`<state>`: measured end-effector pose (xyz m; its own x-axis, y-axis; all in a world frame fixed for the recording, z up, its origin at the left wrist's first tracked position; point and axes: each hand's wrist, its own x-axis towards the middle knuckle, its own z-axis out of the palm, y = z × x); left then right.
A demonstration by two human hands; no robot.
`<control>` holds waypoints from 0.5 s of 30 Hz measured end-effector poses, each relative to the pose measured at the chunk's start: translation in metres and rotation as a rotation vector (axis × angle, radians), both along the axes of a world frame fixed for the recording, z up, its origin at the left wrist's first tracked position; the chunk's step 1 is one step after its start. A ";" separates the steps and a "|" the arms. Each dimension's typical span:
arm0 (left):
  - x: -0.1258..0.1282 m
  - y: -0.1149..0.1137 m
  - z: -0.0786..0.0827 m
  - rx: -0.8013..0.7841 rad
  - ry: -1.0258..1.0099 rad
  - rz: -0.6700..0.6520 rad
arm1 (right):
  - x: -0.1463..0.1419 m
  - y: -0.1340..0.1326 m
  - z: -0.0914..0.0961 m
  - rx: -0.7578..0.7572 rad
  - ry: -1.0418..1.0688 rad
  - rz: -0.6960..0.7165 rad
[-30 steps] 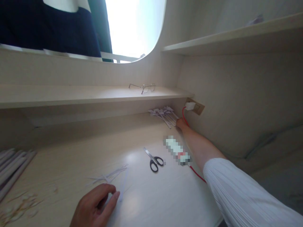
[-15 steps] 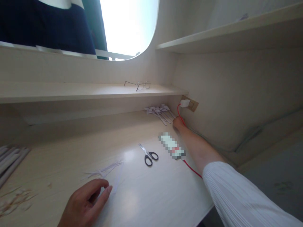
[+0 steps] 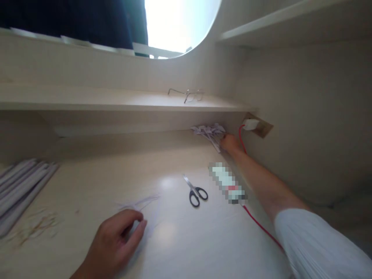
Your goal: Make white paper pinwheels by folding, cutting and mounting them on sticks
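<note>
My right hand [image 3: 230,143] reaches to the back corner of the desk. Its curled fingers close at the stems of a bunch of pale lilac paper flowers [image 3: 207,131]; the fingertips are partly hidden. My left hand [image 3: 120,238] rests low over the desk, thumb and forefinger brought together in a pinch. Whatever lies between those fingertips is too faint to make out. Just beyond it are thin pale strips [image 3: 145,200], apparently paper. Black-handled scissors [image 3: 194,192] lie between my two hands, blades pointing away.
A phone [image 3: 226,182] with a blurred-out screen lies beside my right forearm, its red cable [image 3: 263,229] attached. A white charger [image 3: 250,124] sits in the wall socket. Glasses [image 3: 193,95] rest on the shelf [image 3: 116,106]. Rolled sticks [image 3: 24,190] and small scraps [image 3: 37,226] lie left.
The view has shifted, so most things appear farther right. My right hand has moved slightly left over the flower stems, covering more of them. My left hand keeps its pinched shape.
</note>
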<state>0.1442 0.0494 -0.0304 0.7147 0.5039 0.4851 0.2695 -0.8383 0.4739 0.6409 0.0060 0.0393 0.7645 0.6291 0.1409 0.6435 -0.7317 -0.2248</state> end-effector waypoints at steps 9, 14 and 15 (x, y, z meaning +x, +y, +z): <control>0.007 -0.003 0.006 -0.129 0.044 0.150 | -0.142 -0.005 0.006 0.013 0.044 0.450; 0.006 0.006 0.006 -0.128 -0.027 0.309 | -0.236 -0.055 -0.010 0.068 0.106 0.607; 0.005 0.007 0.006 -0.120 -0.037 0.346 | -0.253 -0.063 -0.015 0.082 0.120 0.635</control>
<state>0.1490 0.0562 -0.0244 0.4748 0.7678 0.4303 0.5085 -0.6383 0.5779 0.3880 -0.0570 0.0239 0.2608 0.9546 0.1443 0.9120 -0.1946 -0.3611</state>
